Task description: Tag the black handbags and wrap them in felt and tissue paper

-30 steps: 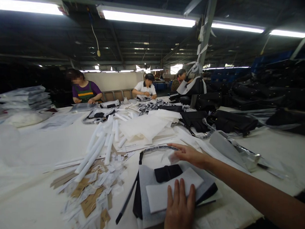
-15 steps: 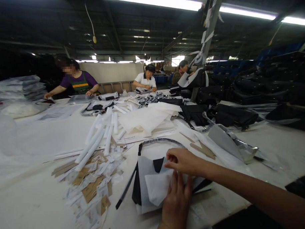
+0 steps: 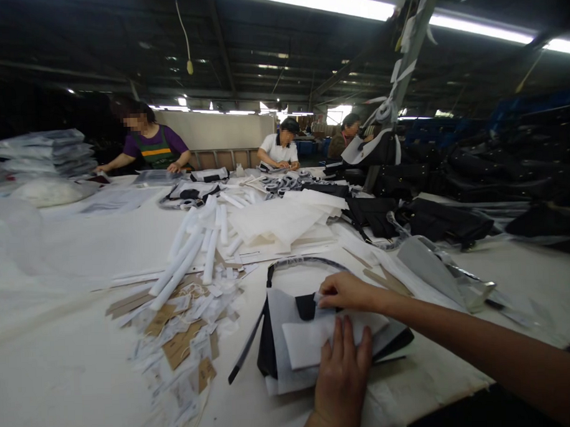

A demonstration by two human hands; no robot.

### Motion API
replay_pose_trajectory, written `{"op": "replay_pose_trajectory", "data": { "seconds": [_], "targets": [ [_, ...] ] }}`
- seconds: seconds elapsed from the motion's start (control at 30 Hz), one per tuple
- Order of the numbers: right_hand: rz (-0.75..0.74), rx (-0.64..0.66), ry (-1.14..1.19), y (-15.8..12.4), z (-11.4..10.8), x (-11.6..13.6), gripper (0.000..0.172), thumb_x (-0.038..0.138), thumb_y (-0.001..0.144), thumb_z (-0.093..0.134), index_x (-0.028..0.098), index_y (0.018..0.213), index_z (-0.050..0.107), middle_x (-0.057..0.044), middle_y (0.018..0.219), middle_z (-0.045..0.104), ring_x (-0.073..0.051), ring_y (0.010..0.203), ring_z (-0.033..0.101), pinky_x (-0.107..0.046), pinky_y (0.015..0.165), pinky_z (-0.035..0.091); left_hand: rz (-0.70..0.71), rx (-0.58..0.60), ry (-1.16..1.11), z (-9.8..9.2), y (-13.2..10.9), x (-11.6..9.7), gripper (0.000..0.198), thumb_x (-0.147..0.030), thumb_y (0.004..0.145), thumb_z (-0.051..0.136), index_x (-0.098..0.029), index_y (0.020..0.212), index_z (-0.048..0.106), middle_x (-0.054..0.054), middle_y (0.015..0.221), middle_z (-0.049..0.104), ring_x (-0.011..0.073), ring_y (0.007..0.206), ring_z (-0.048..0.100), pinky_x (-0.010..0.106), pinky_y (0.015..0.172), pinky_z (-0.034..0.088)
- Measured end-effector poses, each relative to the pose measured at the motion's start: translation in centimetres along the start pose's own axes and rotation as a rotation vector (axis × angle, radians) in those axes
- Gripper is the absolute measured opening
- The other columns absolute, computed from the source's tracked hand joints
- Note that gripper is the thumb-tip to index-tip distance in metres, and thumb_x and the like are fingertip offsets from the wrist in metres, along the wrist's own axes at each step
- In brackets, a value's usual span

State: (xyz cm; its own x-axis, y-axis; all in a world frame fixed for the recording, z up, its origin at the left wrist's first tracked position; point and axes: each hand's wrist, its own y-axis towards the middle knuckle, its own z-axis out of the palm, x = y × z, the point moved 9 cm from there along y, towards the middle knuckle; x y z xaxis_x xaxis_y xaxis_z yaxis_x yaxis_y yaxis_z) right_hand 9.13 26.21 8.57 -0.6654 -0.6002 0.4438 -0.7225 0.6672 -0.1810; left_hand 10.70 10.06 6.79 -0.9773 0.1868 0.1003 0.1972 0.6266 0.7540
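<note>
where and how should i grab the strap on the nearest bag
The strap is probably best gripped mid-arc, from the left: it curves out beyond the bag with a gap inside, and the right hand is near its right side.

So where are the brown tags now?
In the head view, the brown tags lie on the table, left of the black bag beneath the left hand and nearer the camera than the white rolls.

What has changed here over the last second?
The right hand has come down from the handbag strap to the black flap. A co-worker in purple has reached toward the plastic-wrapped stack. The left hand stays on the white sheet.
</note>
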Motion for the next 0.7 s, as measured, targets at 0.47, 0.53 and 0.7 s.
{"op": "replay_pose_trajectory", "data": {
  "seconds": [0.47, 0.53, 0.7],
  "targets": [
    [0.205, -0.021, 0.042, 6.2, -4.9, -7.4, 0.023, 0.037, 0.095, 0.065, 0.014, 0.095, 0.068, -0.002, 0.09, 0.07, -0.015, 0.077, 0.067, -0.034, 0.074, 0.056, -0.013, -0.048, 0.007, 1.3, -0.8, -0.4, 0.039, -0.026, 0.102, 0.044, -0.029, 0.138, 0.056, 0.008, 0.133, 0.064, 0.0258, 0.125, 0.059, 0.046, 0.099, 0.049],
    [0.226, 0.025, 0.098, 7.1, -4.4, -8.3, 0.022, 0.035, 0.097, 0.062, 0.014, 0.101, 0.066, -0.003, 0.094, 0.069, -0.015, 0.077, 0.067, -0.032, 0.071, 0.058, 0.022, -0.055, 0.025, 1.5, -0.9, -0.5, 0.039, -0.027, 0.099, 0.05, -0.029, 0.138, 0.056, 0.008, 0.132, 0.066, 0.0263, 0.124, 0.059, 0.046, 0.099, 0.05],
    [0.224, 0.05, 0.19, 7.9, -4.3, -9.6, 0.02, 0.032, 0.097, 0.062, 0.013, 0.105, 0.065, -0.003, 0.096, 0.069, -0.015, 0.079, 0.068, -0.032, 0.07, 0.059, 0.039, -0.073, 0.036, 1.8, -1.0, -0.4, 0.043, -0.032, 0.095, 0.058, -0.029, 0.139, 0.055, 0.008, 0.131, 0.066, 0.0264, 0.124, 0.06, 0.044, 0.099, 0.049]
  ]
}}
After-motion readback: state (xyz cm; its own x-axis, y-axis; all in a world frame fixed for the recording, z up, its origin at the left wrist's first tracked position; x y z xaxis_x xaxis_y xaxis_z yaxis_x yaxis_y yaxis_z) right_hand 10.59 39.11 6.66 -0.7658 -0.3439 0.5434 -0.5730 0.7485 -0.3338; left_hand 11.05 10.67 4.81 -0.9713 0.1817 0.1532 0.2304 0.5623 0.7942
